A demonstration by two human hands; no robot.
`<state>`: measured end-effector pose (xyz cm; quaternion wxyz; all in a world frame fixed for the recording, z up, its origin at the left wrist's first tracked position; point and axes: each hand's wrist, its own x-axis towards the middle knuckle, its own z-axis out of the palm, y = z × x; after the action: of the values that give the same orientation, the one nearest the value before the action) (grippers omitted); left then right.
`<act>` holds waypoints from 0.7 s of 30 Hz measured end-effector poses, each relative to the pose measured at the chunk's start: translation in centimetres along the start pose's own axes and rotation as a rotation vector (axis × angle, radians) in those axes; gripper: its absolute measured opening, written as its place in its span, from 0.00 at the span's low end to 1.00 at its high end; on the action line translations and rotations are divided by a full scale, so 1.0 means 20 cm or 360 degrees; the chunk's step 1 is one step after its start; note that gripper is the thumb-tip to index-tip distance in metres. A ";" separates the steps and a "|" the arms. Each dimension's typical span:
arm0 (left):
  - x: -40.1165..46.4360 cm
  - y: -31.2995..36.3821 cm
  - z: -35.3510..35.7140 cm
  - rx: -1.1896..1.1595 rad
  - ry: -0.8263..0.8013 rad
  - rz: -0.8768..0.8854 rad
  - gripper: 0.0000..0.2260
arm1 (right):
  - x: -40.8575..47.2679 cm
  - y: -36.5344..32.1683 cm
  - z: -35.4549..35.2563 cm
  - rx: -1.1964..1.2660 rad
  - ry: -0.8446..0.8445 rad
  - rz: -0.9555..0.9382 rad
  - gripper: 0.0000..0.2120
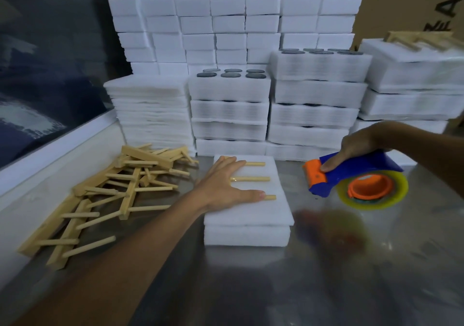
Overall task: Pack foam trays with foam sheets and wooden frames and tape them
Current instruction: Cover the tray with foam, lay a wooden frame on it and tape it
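The steel table [251,288] carries a foam tray [247,234] at center. Loose wooden frames [105,195] lie at nine o'clock. Foam stacks [231,114] stand at twelve.

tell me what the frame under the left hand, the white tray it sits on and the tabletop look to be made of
Wooden frame: pale unfinished wood, going by the matte tan pegs.
Foam tray: white foam with a soft, fuzzy matte surface and slightly ragged edges.
Table: probably brushed steel; grey and dully reflective, with a blurred mirror image of the tape dispenser.

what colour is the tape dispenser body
Blue, with an orange front blade guard and orange hub; head view shows the tape dispenser clearly.
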<state>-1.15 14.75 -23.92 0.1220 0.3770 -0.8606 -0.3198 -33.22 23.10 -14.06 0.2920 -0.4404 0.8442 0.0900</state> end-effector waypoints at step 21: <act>0.00 0.02 0.02 0.0049 0.0091 -0.0004 0.48 | -0.11 -0.46 0.16 -0.0215 -0.0049 -0.0120 0.31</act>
<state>-1.49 15.14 -24.06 0.1404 0.3888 -0.8612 -0.2958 -23.47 20.50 -14.43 0.2777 -0.4891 0.8145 0.1425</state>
